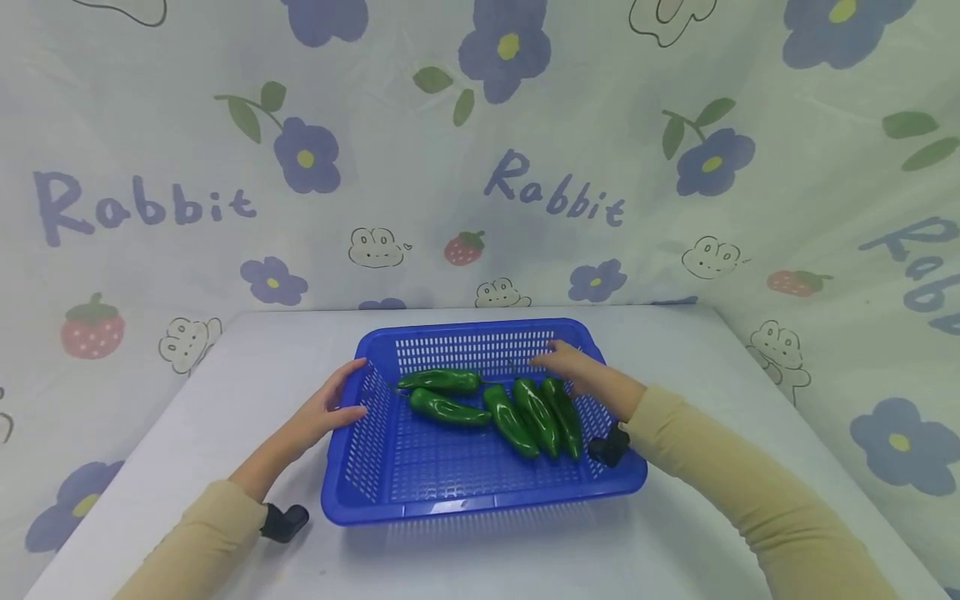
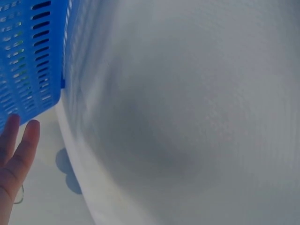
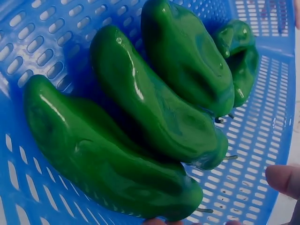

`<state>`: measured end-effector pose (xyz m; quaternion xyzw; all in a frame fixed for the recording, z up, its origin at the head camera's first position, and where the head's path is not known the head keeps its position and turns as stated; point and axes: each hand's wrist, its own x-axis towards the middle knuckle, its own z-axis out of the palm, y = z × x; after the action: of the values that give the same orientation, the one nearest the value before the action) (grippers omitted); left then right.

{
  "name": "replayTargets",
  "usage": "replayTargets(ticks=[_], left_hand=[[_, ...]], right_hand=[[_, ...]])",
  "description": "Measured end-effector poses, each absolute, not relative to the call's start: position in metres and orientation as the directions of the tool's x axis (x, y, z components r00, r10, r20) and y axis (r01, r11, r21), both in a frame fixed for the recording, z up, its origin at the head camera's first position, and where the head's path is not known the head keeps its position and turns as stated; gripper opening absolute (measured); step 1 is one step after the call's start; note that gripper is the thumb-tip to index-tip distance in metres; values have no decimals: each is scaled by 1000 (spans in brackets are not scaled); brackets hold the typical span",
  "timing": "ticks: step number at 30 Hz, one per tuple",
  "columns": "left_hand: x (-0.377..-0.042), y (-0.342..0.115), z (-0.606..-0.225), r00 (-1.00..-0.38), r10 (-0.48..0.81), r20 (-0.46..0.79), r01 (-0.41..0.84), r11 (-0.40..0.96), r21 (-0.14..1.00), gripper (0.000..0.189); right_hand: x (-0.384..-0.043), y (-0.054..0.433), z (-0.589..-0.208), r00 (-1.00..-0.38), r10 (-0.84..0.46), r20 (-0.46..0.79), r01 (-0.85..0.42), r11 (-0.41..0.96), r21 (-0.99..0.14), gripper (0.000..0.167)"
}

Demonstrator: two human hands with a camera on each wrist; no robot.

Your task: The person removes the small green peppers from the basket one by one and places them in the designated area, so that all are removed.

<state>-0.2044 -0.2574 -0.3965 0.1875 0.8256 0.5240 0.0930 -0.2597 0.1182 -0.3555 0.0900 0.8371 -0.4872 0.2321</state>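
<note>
Sitting between left hand (image 1: 321, 413) and right hand (image 1: 575, 368): blue plastic basket (image 1: 480, 503), rectangular, slot-perforated. Left fingers rest loosely extended at its rim; right fingers spread, unclenched, inside its far corner. Five glossy, tapered, dented green peppers (image 1: 512, 421) lie between, three nearest right fingers. Right fingertips partly cut off in wrist view; pepper contact unclear.
</note>
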Motion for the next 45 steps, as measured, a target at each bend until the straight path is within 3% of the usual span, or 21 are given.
replayTargets(ticks=[14, 26, 37, 45], left_hand=[[-204, -257, -396, -920, 390, 36, 206, 403, 892, 75], [-203, -257, -394, -916, 401, 25, 202, 407, 891, 75], [-208, -258, -396, -909, 416, 17, 197, 394, 898, 74], [-207, -258, -396, -913, 409, 13, 193, 401, 896, 74]], right_hand=[[-260, 116, -359, -850, -111, -514, 356, 597, -718, 54], [-260, 112, -367, -800, -212, -561, 320, 641, -698, 53], [-264, 115, -370, -705, -340, -623, 204, 743, -638, 54], [-262, 115, -369, -650, -364, -667, 142, 804, -577, 55]])
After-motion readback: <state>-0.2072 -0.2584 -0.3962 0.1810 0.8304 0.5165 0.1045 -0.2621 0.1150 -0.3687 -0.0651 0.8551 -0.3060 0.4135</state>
